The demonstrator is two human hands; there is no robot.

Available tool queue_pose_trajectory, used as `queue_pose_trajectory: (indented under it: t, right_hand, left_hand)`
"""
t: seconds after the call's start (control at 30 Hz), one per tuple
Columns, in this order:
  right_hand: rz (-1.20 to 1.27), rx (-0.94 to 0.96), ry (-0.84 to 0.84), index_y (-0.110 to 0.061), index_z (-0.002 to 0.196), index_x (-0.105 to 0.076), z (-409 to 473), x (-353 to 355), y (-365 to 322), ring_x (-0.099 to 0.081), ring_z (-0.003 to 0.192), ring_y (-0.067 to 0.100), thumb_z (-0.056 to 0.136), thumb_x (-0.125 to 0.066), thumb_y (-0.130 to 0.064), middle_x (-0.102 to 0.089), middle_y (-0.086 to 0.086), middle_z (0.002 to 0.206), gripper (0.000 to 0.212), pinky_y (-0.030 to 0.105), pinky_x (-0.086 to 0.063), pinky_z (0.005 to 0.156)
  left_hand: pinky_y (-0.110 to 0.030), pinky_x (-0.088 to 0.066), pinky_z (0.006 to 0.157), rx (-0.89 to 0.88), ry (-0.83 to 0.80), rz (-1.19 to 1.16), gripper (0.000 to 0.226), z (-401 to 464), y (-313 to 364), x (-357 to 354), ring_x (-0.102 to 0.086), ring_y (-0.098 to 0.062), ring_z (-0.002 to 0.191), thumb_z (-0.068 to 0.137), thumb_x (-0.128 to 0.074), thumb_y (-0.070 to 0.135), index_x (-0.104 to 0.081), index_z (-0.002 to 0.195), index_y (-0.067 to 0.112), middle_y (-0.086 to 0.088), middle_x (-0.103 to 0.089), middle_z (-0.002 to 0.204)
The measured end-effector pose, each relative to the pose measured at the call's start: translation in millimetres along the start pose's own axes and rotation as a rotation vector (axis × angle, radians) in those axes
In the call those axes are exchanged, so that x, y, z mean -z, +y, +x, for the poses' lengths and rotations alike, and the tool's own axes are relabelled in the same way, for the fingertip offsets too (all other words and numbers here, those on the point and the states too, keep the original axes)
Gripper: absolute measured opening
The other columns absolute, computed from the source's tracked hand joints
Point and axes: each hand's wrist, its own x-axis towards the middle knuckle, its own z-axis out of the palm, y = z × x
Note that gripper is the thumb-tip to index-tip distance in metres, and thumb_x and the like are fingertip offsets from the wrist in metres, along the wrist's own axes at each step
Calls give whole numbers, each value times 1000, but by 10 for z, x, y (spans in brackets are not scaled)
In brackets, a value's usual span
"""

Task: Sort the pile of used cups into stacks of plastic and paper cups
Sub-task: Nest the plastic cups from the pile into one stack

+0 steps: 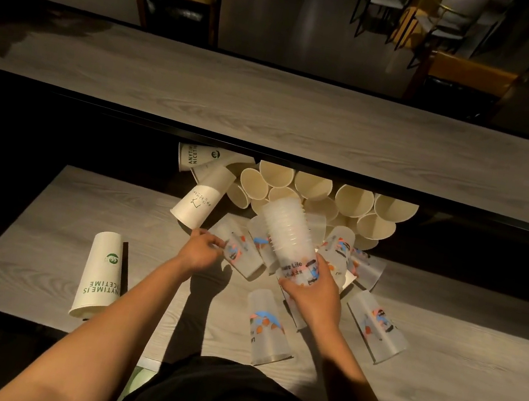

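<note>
From the head camera, the right hand (313,289) has its fingers wrapped around a stack of plastic cups (288,235), tilted above the desk (439,359). The left hand (203,249) pinches a lying plastic cup (240,253). Paper cups (313,190) pile up behind, and one paper cup (101,275) lies left.

left paper cup (101,275): "ANYTIME IS", then a cut-off "ICETIME", green letters seen upside down, with a round green logo above that cannot be read
back paper cup (194,155): "ANYTIM" over "NICETIM", both cut off, green, with a round dark logo beside
tilted paper cup (196,202): thin handwritten marks, not readable
plastic stack (288,235): "Life" in dark letters on the bottom cup, the word before it hidden
near plastic cup (266,325): colourful print, lettering too blurred to read
</note>
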Motion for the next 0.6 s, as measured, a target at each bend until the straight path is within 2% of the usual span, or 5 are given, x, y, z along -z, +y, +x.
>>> queue_pose_trajectory:
  t: [0.1, 0.2, 0.37, 0.5, 0.6]
  right_hand:
    - [-25, -2, 11, -45, 122, -47, -2, 9, 23, -56, 81, -6, 65, -87, -42, -58, -25, 92, 70, 21, -41, 60]
    - [-28, -14, 29, -38, 133, -49, -5, 10, 46, -52, 79, -7, 66, -88, -40, -54, -28, 90, 77, 21, -39, 60]
    - [-46, -34, 32, -30, 143, -47, -1, 13, 76, -54, 84, 8, 68, -87, -39, -51, -20, 94, 86, 30, -42, 68]
    - [-24, -24, -8, -34, 144, -45, -21, 19, 70, -55, 84, 4, 65, -88, -40, -55, -23, 96, 90, 27, -42, 67]
    - [1, -4, -32, -45, 131, -47, -52, 38, 46, -55, 82, -6, 62, -88, -42, -56, -28, 94, 81, 19, -40, 63]
  left_hand:
    - [-18, -53, 69, -44, -80, 5, 6, -81, -47, -4, -61, -7, 88, 92, -69, 17, -70, 87, 16, 11, -58, 102]
    - [-28, -51, 83, -56, -30, -29, 8, -135, -121, -20, -61, -16, 100, 91, -72, 19, -69, 97, 15, 4, -60, 110]
    - [-24, -58, 67, -58, 20, -110, 18, -204, -138, 2, -70, -19, 94, 89, -74, 11, -62, 102, 16, -3, -68, 102]
    - [-37, -63, 80, -24, -34, -116, 31, -237, -104, -53, -70, -19, 97, 91, -72, 11, -58, 118, 18, -6, -68, 101]
    - [-31, -61, 77, -47, 79, -121, 28, -244, -64, -84, -69, -21, 103, 96, -66, 15, -61, 123, 18, -3, -69, 109]
